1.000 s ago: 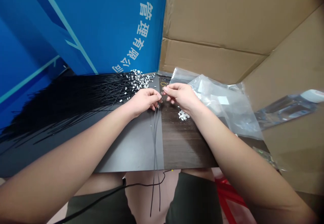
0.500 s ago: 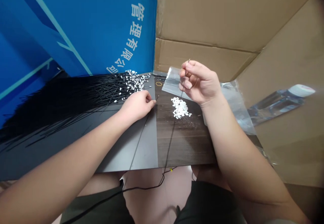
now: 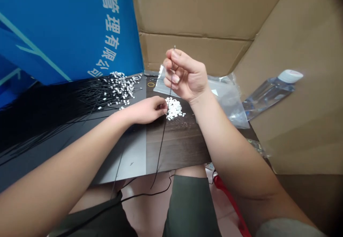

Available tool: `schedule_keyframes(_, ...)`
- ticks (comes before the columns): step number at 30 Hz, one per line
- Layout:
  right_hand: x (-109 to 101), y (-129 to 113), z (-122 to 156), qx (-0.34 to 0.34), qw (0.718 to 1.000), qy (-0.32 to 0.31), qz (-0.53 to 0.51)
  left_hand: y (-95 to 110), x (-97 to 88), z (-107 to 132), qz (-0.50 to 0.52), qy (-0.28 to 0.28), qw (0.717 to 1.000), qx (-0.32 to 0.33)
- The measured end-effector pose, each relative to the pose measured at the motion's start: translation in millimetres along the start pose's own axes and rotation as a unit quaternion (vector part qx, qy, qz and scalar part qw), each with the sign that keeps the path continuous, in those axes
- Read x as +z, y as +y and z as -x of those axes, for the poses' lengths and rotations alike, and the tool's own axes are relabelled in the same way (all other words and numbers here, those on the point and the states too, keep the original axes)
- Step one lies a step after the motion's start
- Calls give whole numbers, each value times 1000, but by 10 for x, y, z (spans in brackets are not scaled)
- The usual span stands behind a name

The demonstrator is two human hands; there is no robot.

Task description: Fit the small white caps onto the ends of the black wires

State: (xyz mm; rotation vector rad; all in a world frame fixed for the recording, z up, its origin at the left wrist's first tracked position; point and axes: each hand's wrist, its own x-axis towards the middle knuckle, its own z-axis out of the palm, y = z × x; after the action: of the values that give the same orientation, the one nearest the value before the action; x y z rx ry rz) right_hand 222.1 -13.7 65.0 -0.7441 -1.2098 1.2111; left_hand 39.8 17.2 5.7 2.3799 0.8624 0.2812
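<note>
Raised over the table, my right hand [image 3: 186, 72] pinches a thin black wire [image 3: 161, 140]. Its tip stands just above my fingertips, and the rest hangs down past the table's front edge. My left hand [image 3: 148, 110] is closed, fingertips at the left edge of a pile of small white pieces [image 3: 174, 109]. A second thin black wire [image 3: 117, 174] runs up beneath the left forearm and seems to be held in those fingers, whose grip is partly hidden. At the left lies a large bundle of black wires [image 3: 88, 94], many ending in small white pieces [image 3: 122, 85].
Clear plastic bags [image 3: 227, 99] lie behind my right forearm, with a water bottle [image 3: 273, 92] leaning beside them. A yellow ring [image 3: 151, 84] rests near the back edge. Cardboard walls [image 3: 193, 8] and a blue panel [image 3: 66, 26] enclose the table. A black cable [image 3: 142, 195] crosses below it.
The view has swung right, so things appear farther left. My left hand has come over to the white pile. My right hand still holds its wire up, with the wire's lower end now showing.
</note>
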Motion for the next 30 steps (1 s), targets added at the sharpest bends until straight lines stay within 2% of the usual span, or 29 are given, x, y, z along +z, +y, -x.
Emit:
schedule_keyframes(4,-16,28,-24,7,1000,8,19,-33,39,68,-26,-6,999,36)
schedule_keyframes(9,37,60,0,-12,999,-39,-29,22,98,79,-45,5,998,39)
schedule_keyframes(15,74,90,-12,8,1000,-25,10,37,116,68,-52,-7,998,40)
schedule_keyframes(21,65,119,-28,12,999,-44,-17,18,181,71,-33,25,998,51)
schedule_keyframes(24,78,149,-39,18,999,-23,-16,5,149,65,29,63,997,25)
schedule_keyframes(26,95,186,-57,28,1000,8,13,-11,64,64,87,117,989,0)
schedule_keyframes(30,135,315,-104,16,996,44,74,-46,-209,110,227,246,941,-37)
